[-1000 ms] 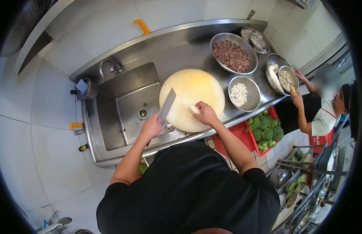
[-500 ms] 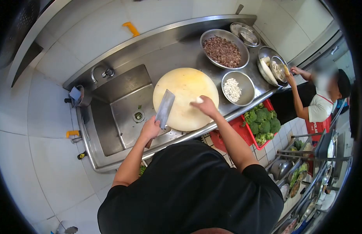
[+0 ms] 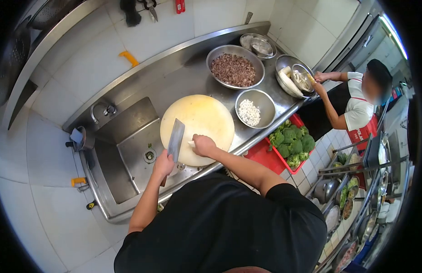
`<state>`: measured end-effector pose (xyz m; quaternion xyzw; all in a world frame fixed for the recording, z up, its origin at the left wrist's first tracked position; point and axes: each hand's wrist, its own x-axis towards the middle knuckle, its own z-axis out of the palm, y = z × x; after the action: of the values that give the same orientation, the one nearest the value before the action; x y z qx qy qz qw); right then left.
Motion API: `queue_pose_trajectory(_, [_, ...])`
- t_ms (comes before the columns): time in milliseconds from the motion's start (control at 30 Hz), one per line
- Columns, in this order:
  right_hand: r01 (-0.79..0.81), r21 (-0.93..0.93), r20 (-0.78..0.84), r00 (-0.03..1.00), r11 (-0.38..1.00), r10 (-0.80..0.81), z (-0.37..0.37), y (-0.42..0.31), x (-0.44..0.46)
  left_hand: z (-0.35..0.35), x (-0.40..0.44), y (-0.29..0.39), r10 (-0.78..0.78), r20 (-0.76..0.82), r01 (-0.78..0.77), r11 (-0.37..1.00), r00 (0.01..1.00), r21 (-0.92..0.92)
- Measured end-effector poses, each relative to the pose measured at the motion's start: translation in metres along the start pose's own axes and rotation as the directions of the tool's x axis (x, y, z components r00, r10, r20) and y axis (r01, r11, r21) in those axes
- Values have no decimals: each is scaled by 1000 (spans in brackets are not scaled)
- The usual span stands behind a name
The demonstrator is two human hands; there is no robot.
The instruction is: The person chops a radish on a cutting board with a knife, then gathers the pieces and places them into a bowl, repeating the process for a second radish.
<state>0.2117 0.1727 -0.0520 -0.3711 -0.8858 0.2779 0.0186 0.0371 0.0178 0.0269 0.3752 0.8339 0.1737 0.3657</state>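
My left hand (image 3: 163, 164) is closed round the handle of a cleaver (image 3: 176, 136), whose broad blade lies over the left part of a round, pale cutting board (image 3: 211, 113). Over the board's near half, my right hand (image 3: 204, 145) pinches a small white piece of food (image 3: 191, 144). This piece points towards the blade, a short gap away; its kind is unclear. Right of the board, a steel bowl (image 3: 267, 107) holds small white diced bits (image 3: 249, 112).
Left of the board is a steel sink (image 3: 124, 159) with a tap (image 3: 102, 110). Behind stands a bowl of brownish mince (image 3: 233, 70). A red crate of broccoli (image 3: 292, 143) sits below the counter's edge. At right, a co-worker's hands (image 3: 317, 84) are at a bowl (image 3: 283, 63).
My right hand has moved left and nearer me over the board, bringing the white piece closer to the cleaver. The camera view has shifted, showing more of the back wall.
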Motion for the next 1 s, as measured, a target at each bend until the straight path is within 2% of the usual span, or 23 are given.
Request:
queue_pose_trajectory(67, [-53,83,-25,998,995,55,-16,1,-8,26,25,-42,215,-124,-208,976,969,70])
queue_pose_trajectory(167, [-118,223,-155,976,968,155,-35,33,-17,14,7,-17,60,-38,-61,998,997,-7])
queue_pose_trajectory(233, [-195,272,-299,914,942,275,-75,62,-22,17,8,-20,70,-64,-69,998,996,15])
queue_pose_trajectory(267, [-334,264,-253,882,905,399,-106,76,-25,18,9,-23,70,-78,-68,997,994,25])
queue_pose_trajectory(300, [-385,235,-303,843,893,443,-119,109,-22,20,11,-24,52,-62,-50,998,997,29])
queue_pose_trajectory(333, [-438,296,-323,791,849,520,-142,127,-25,21,13,-26,32,-45,-30,999,998,35])
queue_pose_trajectory(400, [-481,248,-369,756,841,541,-162,195,-28,21,13,-27,24,-28,-23,999,999,30])
queue_pose_trajectory(467, [-483,458,-187,768,746,612,-169,265,-24,18,10,-22,47,-30,-47,999,998,3])
queue_pose_trajectory(567, [-394,492,-220,807,777,548,-184,247,-36,15,1,-18,177,-128,-167,982,976,85])
queue_pose_trajectory(667, [-93,184,-306,941,978,147,-180,127,-43,6,-1,-7,145,-52,-140,985,988,97])
queue_pose_trajectory(733, [2,337,-305,946,942,107,-139,83,-38,0,-17,14,169,-61,-160,978,984,135])
queue_pose_trajectory(800, [118,295,-307,951,948,-22,-82,56,-32,0,-24,28,182,-46,-171,970,982,172])
queue_pose_trajectory(867, [74,289,-183,983,954,-20,-45,30,-33,2,-28,30,170,-2,-166,964,985,209])
queue_pose_trajectory(1000, [74,222,-239,971,972,-19,-23,17,-34,5,-27,22,179,79,-195,925,981,325])
